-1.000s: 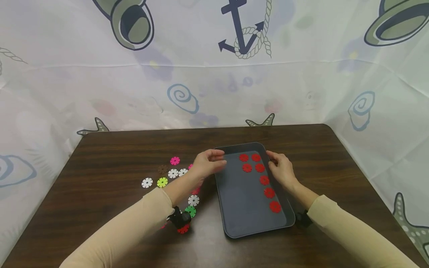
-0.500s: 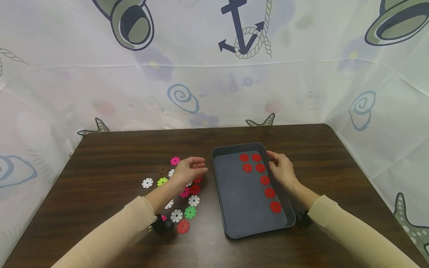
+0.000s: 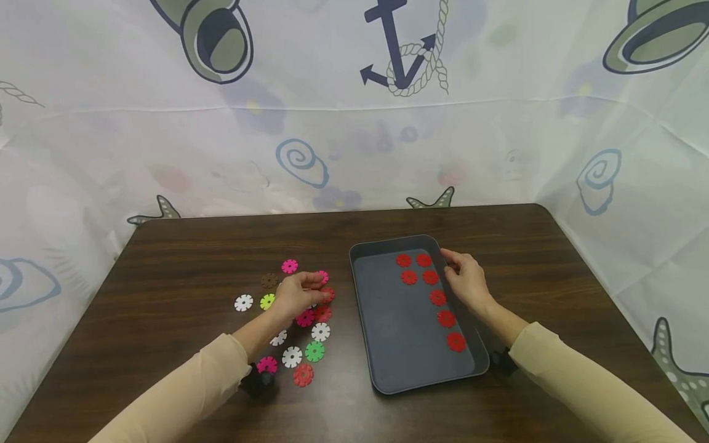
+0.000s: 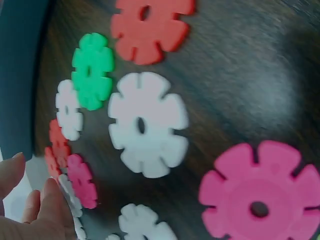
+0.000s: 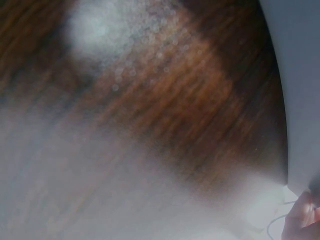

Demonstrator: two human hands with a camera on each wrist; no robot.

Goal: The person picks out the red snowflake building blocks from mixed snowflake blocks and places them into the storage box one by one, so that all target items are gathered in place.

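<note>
My left hand (image 3: 299, 296) is over the group of notched, flower-shaped plastic discs, thumb and fingers apart. Its fingertips are right at a red disc (image 3: 328, 295), near a pink disc (image 3: 323, 277). The left wrist view has the hand (image 4: 37, 210) at the lower left, beside a pink disc (image 4: 82, 181) and a large white disc (image 4: 147, 125). With thumb and fingers, my right hand (image 3: 467, 282) grips the right rim of the dark grey tray (image 3: 399, 332). Several red discs (image 3: 437, 298) lie inside the tray along its far and right sides.
Around the left hand lie more discs: a green one (image 3: 314, 351), a red one (image 3: 303, 375), a yellow-green one (image 3: 267, 301), a brown one (image 3: 269, 280) and several white ones. Everything rests on a dark wood-grain table (image 3: 183, 264), with a printed cloth (image 3: 354, 135) hanging behind it.
The left hand has moved from over the tray's left rim leftward and down to the loose discs. The right hand and the discs in the tray have stayed in place.
</note>
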